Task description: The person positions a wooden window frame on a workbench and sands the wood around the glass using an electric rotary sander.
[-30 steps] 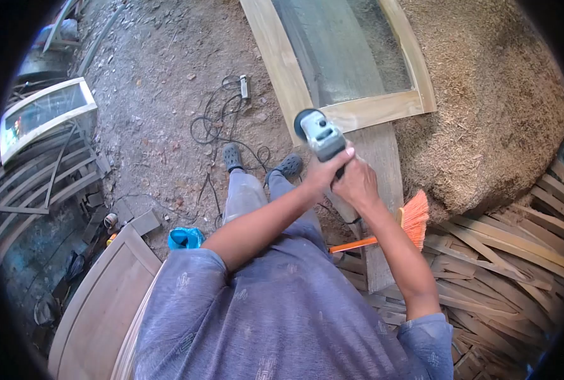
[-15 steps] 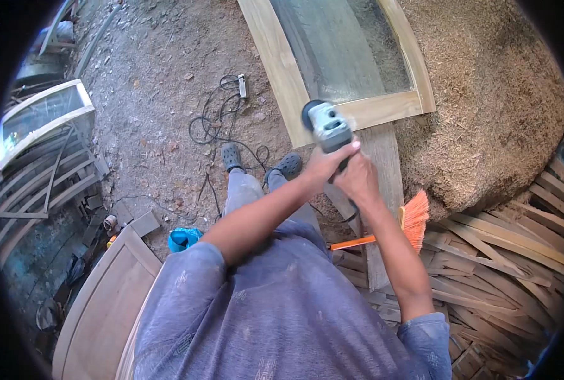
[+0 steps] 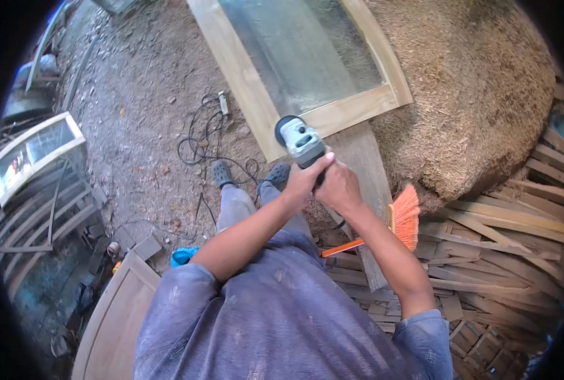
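Observation:
My left hand [image 3: 305, 182] and my right hand [image 3: 340, 189] are both closed around the rear handle of a grey-green angle grinder [image 3: 302, 144]. The grinder's dark round disc [image 3: 284, 130] is at the near left corner of a pale wooden door frame [image 3: 348, 109] with a glass panel [image 3: 307, 54]. Whether the disc touches the wood or hovers just above it, I cannot tell. Part of the handle is hidden under my fingers. A wooden plank [image 3: 361, 158] runs under the frame's near end.
A black cord with a socket block [image 3: 223, 103] lies coiled left of the frame. An orange broom [image 3: 405, 218] lies by my right forearm. Sawdust [image 3: 472, 114] is heaped at right, above piled wood strips [image 3: 503, 253]. A wooden panel [image 3: 117, 323] leans at lower left.
My view has shifted, so the frame and floor appear further left and lower. Both hands and the grinder appear lower left too, with the disc still near the same frame corner.

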`<state>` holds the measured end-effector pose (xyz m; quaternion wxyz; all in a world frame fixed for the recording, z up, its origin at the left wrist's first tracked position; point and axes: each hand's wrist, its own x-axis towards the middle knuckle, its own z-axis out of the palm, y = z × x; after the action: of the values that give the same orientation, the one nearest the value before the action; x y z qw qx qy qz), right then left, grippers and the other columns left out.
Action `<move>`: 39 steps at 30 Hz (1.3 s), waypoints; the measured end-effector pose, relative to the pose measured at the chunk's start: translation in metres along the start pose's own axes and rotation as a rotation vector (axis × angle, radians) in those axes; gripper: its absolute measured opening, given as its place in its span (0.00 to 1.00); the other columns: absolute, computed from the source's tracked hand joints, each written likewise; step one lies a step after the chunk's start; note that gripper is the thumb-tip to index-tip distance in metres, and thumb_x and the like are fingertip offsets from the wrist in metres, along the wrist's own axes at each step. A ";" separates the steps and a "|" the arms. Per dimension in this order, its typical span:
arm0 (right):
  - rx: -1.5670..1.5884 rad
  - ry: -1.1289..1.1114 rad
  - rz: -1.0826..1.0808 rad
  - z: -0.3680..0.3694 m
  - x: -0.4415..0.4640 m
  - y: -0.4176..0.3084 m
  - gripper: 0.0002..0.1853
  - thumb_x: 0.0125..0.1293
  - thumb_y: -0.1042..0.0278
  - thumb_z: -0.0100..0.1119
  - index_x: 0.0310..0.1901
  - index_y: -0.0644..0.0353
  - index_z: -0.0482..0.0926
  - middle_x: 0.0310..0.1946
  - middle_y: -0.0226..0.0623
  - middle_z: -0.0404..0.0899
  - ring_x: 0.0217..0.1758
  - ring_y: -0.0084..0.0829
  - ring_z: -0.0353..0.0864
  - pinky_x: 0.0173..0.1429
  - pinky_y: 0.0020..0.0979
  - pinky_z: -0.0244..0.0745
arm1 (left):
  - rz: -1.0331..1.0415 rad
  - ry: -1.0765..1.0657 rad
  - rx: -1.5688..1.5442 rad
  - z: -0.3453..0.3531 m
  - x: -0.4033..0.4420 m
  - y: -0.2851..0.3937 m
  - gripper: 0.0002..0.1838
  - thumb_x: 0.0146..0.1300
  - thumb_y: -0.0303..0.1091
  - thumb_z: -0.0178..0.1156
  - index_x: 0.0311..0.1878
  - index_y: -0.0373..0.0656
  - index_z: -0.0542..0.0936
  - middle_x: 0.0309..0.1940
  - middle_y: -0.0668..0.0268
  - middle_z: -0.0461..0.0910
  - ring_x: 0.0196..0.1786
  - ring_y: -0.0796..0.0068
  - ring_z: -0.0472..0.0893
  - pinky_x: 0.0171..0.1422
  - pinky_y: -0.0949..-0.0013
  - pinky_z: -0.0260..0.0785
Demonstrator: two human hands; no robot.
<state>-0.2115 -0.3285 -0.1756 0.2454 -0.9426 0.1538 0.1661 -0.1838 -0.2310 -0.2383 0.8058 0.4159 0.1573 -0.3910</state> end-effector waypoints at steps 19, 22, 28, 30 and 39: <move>-0.073 0.089 0.218 -0.069 0.045 0.102 0.21 0.56 0.60 0.67 0.44 0.70 0.82 0.39 0.67 0.84 0.46 0.64 0.84 0.51 0.55 0.80 | -0.106 -0.071 0.143 0.109 0.094 -0.020 0.26 0.55 0.51 0.79 0.51 0.45 0.85 0.46 0.69 0.85 0.48 0.76 0.82 0.56 0.68 0.74; -0.136 0.040 0.190 -0.046 0.031 0.073 0.16 0.57 0.63 0.66 0.37 0.69 0.83 0.35 0.65 0.84 0.43 0.63 0.85 0.50 0.55 0.80 | -0.092 -0.064 0.068 0.072 0.074 -0.025 0.24 0.58 0.49 0.77 0.52 0.45 0.84 0.46 0.70 0.84 0.47 0.78 0.82 0.55 0.68 0.74; -0.095 -0.083 0.057 -0.019 -0.002 0.032 0.16 0.57 0.65 0.66 0.41 0.70 0.82 0.35 0.63 0.84 0.43 0.62 0.85 0.50 0.55 0.81 | -0.061 -0.035 -0.053 0.025 0.010 -0.018 0.20 0.62 0.43 0.75 0.52 0.43 0.83 0.43 0.72 0.83 0.45 0.80 0.81 0.53 0.70 0.74; -0.067 -0.065 0.046 -0.018 -0.005 0.027 0.17 0.57 0.64 0.66 0.42 0.70 0.82 0.36 0.62 0.85 0.43 0.62 0.86 0.50 0.55 0.81 | -0.016 -0.048 -0.028 0.022 0.005 -0.019 0.19 0.64 0.45 0.73 0.52 0.46 0.83 0.43 0.73 0.82 0.46 0.81 0.80 0.54 0.71 0.72; -0.062 0.080 0.162 -0.045 -0.001 0.073 0.17 0.57 0.61 0.67 0.37 0.71 0.83 0.36 0.65 0.84 0.44 0.61 0.86 0.50 0.55 0.81 | -0.090 -0.093 0.037 0.077 0.041 -0.036 0.29 0.55 0.49 0.80 0.53 0.43 0.83 0.47 0.68 0.84 0.48 0.75 0.82 0.57 0.66 0.75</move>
<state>-0.2285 -0.4126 -0.1683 0.1956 -0.9402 0.2339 0.1521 -0.1901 -0.3251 -0.2348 0.7860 0.4045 0.1310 -0.4487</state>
